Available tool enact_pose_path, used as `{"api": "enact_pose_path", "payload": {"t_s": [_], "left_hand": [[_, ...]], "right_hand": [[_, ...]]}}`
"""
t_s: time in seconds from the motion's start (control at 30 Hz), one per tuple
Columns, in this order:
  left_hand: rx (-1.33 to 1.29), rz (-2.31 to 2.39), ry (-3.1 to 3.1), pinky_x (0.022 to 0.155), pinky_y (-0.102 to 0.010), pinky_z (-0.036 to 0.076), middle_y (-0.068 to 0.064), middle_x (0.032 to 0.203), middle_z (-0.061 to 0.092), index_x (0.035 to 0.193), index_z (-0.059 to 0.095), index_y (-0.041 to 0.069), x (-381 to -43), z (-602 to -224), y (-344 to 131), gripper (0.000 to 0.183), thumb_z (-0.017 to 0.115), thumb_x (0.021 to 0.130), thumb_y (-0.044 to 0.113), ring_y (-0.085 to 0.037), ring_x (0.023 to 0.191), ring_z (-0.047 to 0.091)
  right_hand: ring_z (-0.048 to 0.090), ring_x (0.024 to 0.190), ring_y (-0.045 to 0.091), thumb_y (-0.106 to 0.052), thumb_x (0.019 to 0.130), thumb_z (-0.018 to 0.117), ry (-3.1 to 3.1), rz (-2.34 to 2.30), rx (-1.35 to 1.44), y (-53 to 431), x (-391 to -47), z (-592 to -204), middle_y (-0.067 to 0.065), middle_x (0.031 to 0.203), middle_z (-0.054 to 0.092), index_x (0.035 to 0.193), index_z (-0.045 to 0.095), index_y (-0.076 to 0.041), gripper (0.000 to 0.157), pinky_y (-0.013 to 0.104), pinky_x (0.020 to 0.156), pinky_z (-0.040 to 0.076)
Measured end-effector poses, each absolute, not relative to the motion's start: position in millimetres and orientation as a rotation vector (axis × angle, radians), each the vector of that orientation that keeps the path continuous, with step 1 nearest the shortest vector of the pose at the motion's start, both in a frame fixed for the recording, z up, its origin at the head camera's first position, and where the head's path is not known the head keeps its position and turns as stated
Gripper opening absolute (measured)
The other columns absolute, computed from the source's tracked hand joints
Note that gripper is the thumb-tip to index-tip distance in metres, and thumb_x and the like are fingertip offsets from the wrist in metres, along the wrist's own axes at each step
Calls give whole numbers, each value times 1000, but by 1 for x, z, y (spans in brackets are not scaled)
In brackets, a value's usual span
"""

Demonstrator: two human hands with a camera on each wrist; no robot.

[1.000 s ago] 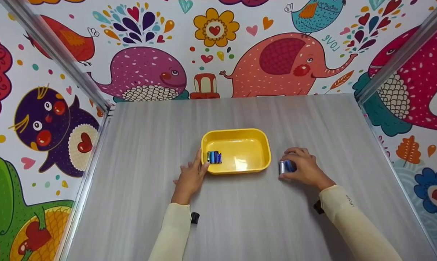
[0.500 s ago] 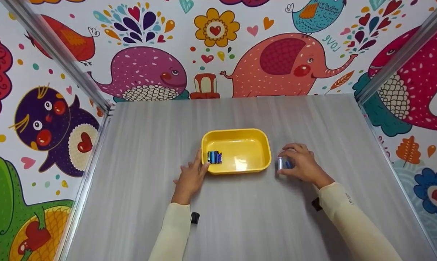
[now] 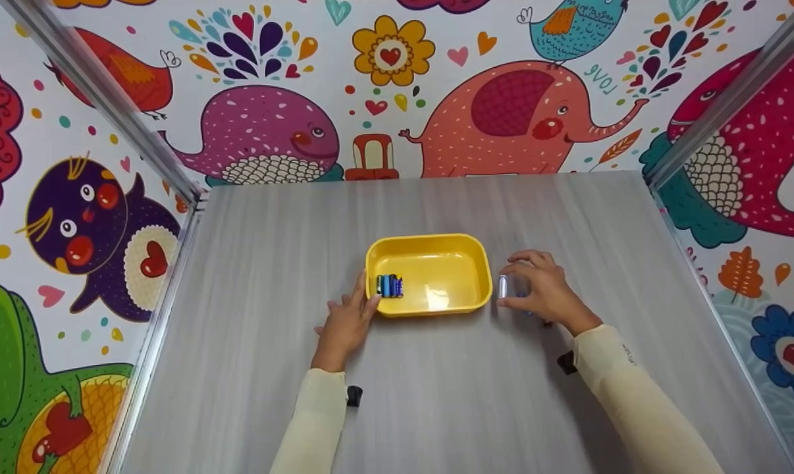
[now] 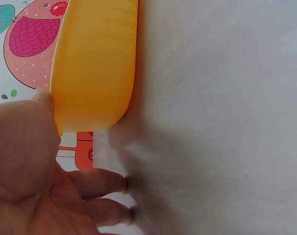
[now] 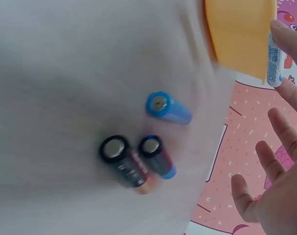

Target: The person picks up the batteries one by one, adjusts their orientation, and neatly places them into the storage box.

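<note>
Mid-frame, our left hand (image 3: 343,324) rests loosely against the yellow tray (image 3: 440,270); our right hand (image 3: 547,289) pinches the white battery (image 3: 503,287), best held level.

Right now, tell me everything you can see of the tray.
The tray is yellow, glossy and looks plastic: a shallow, open-topped rectangle with rounded corners and a thin rim, its floor catching a bright glint. It stands upright on the grey table. A row of small batteries lies inside, near its left end. The left hand touches that end.
</note>
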State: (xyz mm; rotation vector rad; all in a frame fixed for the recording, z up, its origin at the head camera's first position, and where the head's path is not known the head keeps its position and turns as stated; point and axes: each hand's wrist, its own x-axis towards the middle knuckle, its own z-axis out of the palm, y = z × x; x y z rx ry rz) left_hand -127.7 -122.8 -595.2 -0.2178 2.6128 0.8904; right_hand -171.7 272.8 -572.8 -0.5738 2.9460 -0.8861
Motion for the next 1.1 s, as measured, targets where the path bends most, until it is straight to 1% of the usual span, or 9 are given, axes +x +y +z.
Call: {"api": "enact_pose_path", "payload": {"t_s": [0.17,0.3,0.43,0.57,0.7,0.9,0.93,1.1], "left_hand": [[-213,905,2614,106,-87,10,-24,165,31,162,3,47,-127,-596,-122,71,34,102,68,-54,152,18],[-216,909,2614,106,-87,10,-24,165,30,163,4,46,-127,-597,-123,71,34,102,69,-54,153,18],[-214,918,2618,105,-87,9,-24,164,31,163,5,46,-126,-596,-123,70,35,103,68,-55,152,17],[-215,918,2618,105,-87,10,-23,165,31,162,4,47,-126,-596,-123,70,36,103,66,-54,153,17],[-227,905,2609,105,-87,9,-23,165,31,162,3,47,-127,-596,-123,70,36,104,65,-54,153,17],[-233,893,2598,106,-86,8,-23,165,29,162,1,48,-128,-596,-123,71,35,103,68,-54,153,16],[-230,893,2598,106,-86,8,-23,165,29,162,1,48,-127,-596,-123,71,34,102,69,-54,153,16],[-221,890,2609,106,-87,10,-23,165,30,162,1,49,-127,-595,-123,72,32,101,72,-53,153,17]], "right_hand": [[40,132,32,-42,74,92,2940,-901,-578,265,-176,-568,7,136,57,113,76,-20,47,66,105,31],[41,132,33,-37,74,93,2935,-922,-604,260,-180,-566,9,135,57,114,76,-20,46,67,106,31],[41,130,32,-33,75,93,2927,-943,-624,254,-184,-564,8,136,57,115,75,-18,46,66,109,32],[42,130,31,-34,76,92,2905,-969,-624,247,-189,-561,5,136,56,116,74,-19,46,61,111,37],[42,132,30,-41,78,90,2883,-991,-617,237,-194,-557,5,137,55,118,73,-18,49,56,114,41],[41,132,27,-37,80,89,2840,-1003,-549,217,-201,-550,3,138,52,122,71,-17,49,49,114,45],[41,132,27,-33,80,89,2835,-1008,-549,214,-202,-549,4,138,52,122,70,-17,49,50,114,45],[41,131,27,-33,81,89,2811,-1035,-579,200,-206,-548,4,137,51,122,70,-18,48,49,114,44]]}}
